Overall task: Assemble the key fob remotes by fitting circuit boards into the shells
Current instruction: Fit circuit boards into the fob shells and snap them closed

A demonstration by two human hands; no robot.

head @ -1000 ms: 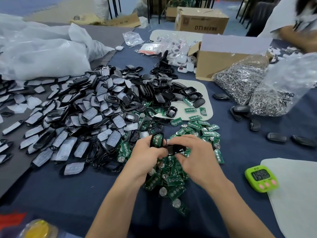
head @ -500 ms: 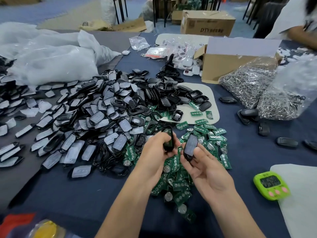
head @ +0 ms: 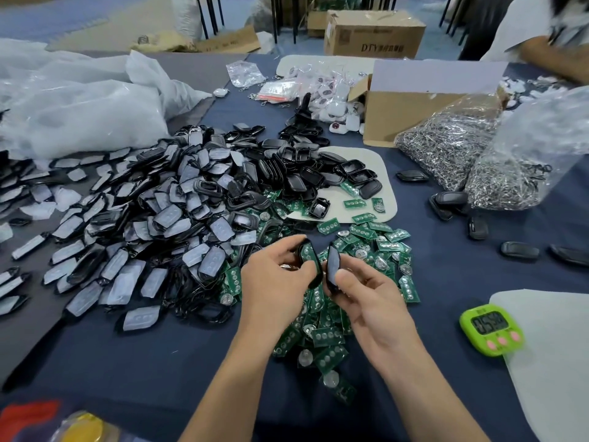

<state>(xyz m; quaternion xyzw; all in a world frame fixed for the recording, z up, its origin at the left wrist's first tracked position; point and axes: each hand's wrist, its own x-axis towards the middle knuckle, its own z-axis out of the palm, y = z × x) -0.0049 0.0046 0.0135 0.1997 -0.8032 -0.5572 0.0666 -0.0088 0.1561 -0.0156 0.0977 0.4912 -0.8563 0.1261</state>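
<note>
While your left hand pinches the back shell half with a green circuit board seated in it, your right hand grips the front cover half, the one with the pale button pad. Your right thumb is on its near end and your fingers are curled behind it. Neither hand is relaxed; each is closed round its own piece.

You hold the two halves upright with their open faces turned toward each other. The far ends are apart and the near ends are close, though whether they touch cannot be told. That looks like the setup for lining up the rims before closing them.

Both pieces hang just above the loose heap of circuit boards, so the next board is within easy reach. To the left lies the big pile of covers with button pads. Farther off, empty black shells spill onto a white mat. Closed black fobs lie well apart on the right, and a green timer sits near right.

By the look of it, the board step is done for this fob and the snap-together comes next. Check that the board sits flat, or the rims may not meet.
</note>
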